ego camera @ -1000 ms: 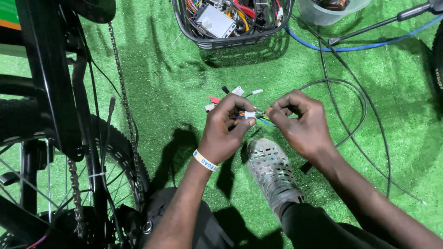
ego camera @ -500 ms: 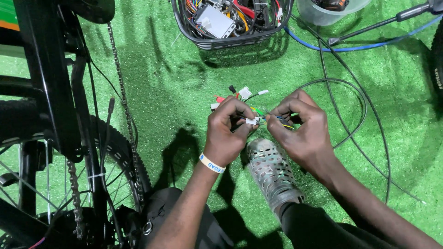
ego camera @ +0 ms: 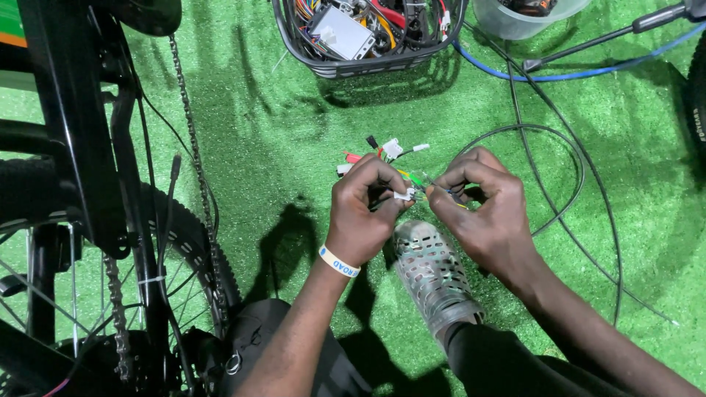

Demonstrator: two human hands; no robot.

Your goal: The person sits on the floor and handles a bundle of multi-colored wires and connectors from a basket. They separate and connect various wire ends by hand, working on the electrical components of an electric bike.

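Note:
My left hand and my right hand meet over green artificial turf, just above my grey perforated shoe. Both pinch a bundle of thin coloured wires with small white, red and black connectors fanning out above my left fingers. My left wrist wears a white band. The fingers of both hands are curled tight around the wires, so the exact joint between them is hidden.
A black bicycle frame with its chain and rear wheel stands at the left. A dark basket of electrical parts sits at the top. Black cables, a blue cable and a clear tub lie at the right.
Both hands have shifted slightly while working the wire bundle; the connectors fan out a little higher. The grip on the wires is unchanged.

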